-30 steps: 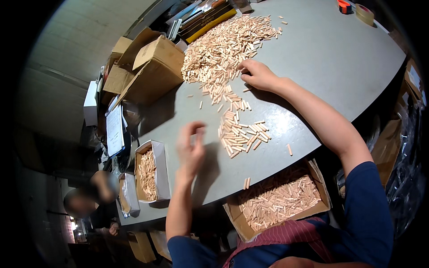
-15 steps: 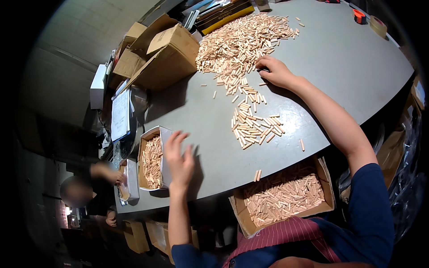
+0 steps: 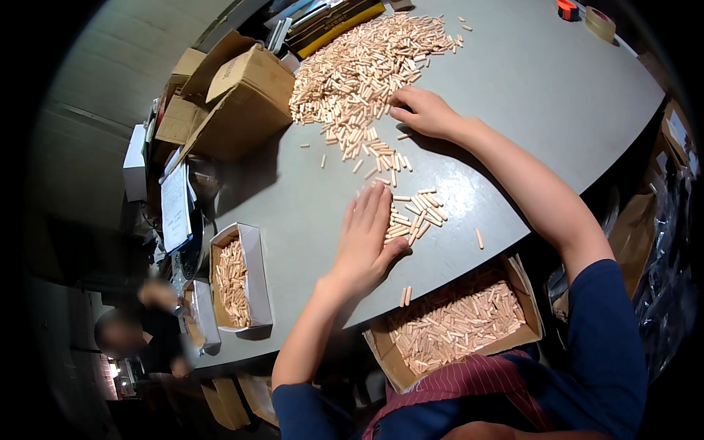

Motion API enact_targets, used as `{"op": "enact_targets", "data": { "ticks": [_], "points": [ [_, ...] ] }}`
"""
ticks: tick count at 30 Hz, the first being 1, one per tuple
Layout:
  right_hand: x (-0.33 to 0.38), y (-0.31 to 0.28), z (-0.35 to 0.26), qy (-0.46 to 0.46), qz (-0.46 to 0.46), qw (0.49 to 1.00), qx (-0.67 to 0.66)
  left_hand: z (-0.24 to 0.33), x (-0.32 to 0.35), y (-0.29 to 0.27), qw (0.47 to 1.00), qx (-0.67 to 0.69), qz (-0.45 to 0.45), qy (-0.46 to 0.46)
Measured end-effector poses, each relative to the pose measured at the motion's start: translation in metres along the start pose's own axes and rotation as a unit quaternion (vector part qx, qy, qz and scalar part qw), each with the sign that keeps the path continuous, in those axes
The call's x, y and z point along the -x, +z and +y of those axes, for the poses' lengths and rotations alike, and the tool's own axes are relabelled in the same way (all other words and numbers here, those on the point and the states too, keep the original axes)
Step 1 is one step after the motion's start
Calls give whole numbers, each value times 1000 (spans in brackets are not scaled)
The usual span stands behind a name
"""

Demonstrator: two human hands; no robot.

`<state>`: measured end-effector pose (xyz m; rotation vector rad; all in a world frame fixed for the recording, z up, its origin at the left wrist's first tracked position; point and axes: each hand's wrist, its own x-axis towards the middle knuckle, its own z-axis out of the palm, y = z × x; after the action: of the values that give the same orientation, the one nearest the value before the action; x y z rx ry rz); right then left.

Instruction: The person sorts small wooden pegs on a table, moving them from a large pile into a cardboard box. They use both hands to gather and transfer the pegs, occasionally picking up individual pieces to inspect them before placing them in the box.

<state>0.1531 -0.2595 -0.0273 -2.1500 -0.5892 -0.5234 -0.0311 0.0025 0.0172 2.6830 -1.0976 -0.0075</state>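
Many short wooden dowel pins [image 3: 359,66] lie heaped at the far side of the grey table [image 3: 477,176], with a looser trail and a small cluster [image 3: 419,214] nearer to me. My left hand [image 3: 367,231] rests with its fingers stretched out over the left edge of that cluster, hiding some pins. At the right edge of the heap is my right hand [image 3: 422,111], its fingers bent and touching the pins. Whether a pin sits between those fingertips is hidden. Below the table's front edge, close to my body, a cardboard box [image 3: 506,343] holds many more pins.
A white box [image 3: 257,286] of pins stands at the left, beside another box [image 3: 204,312] where a co-worker's blurred hand [image 3: 158,293] is. Open cardboard cartons [image 3: 249,95] and a clipboard [image 3: 176,205] are at the far left. A tape roll [image 3: 600,24] lies far right.
My left hand has moved right, from beside the white box onto the small cluster of pins. My right hand stays by the heap. The whole view has shifted slightly.
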Motion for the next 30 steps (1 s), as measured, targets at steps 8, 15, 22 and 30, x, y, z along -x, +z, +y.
{"op": "enact_targets", "data": {
  "ticks": [8, 15, 22, 30],
  "points": [
    [-1, -2, 8, 12, 2, 1000, -3, 13, 47, -8, 958, 285, 24, 1],
    [-1, -4, 10, 2, -23, 1000, -1, -7, 92, -10, 950, 238, 132, -152],
    [-1, -3, 14, 7, -35, 999, -25, 8, 91, -3, 993, 35, 91, -68],
    [-1, -6, 16, -13, -52, 998, -9, 21, 104, -10, 995, 74, 54, -31]
  ]
}}
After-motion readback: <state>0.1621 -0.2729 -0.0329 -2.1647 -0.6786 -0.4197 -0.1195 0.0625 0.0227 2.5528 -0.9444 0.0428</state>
